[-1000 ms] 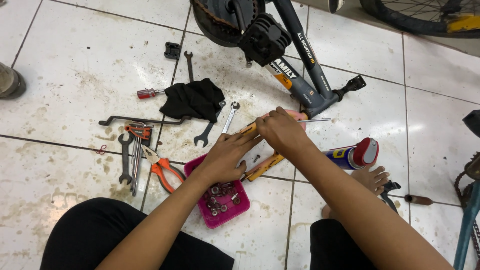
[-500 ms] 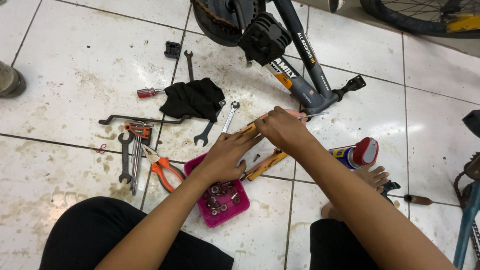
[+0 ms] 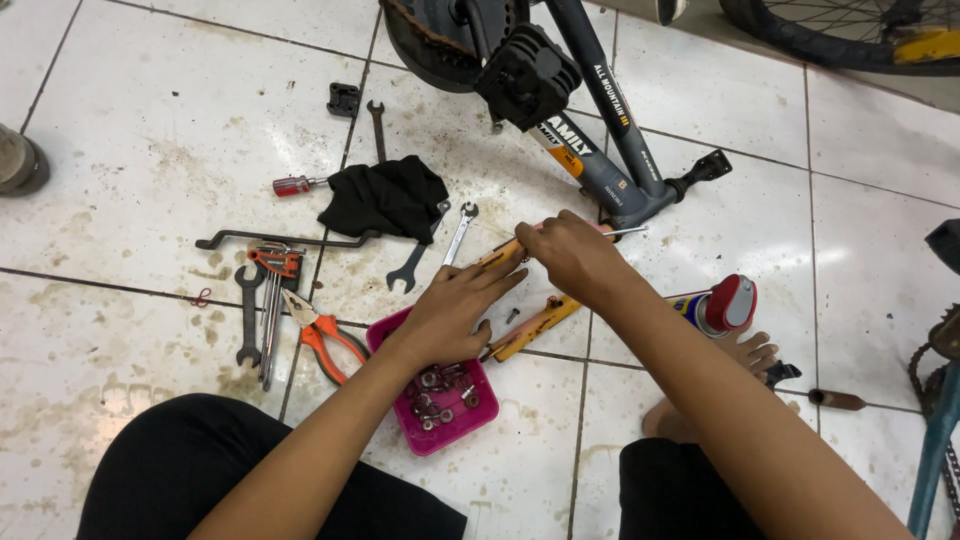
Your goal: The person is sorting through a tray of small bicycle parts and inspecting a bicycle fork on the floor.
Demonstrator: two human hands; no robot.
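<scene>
Bright, even indoor light. Soft glare on glossy floor (image 3: 150, 120) tiles, faint shadows under tools. Sharp overall; slight wide-angle bend at edges, no motion blur.

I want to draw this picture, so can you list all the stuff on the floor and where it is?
pink tray: 1, pink, floor under the left wrist, holds nuts
wooden tool handles: 2, yellow-brown, at the hands
pliers: 1, orange grips, left of the tray
hex key set: 1, red holder, left of the pliers
spanners: 4, dark or silver, spread on the left half
black cloth: 1, black, upper middle
screwdriver: 1, red handle, left of the cloth
spray can: 1, red cap, right, lying down
bicycle frame: 1, grey-blue, top
left hand: 1, flat, over the tray's far edge
right hand: 1, closed on the upper handle
</scene>
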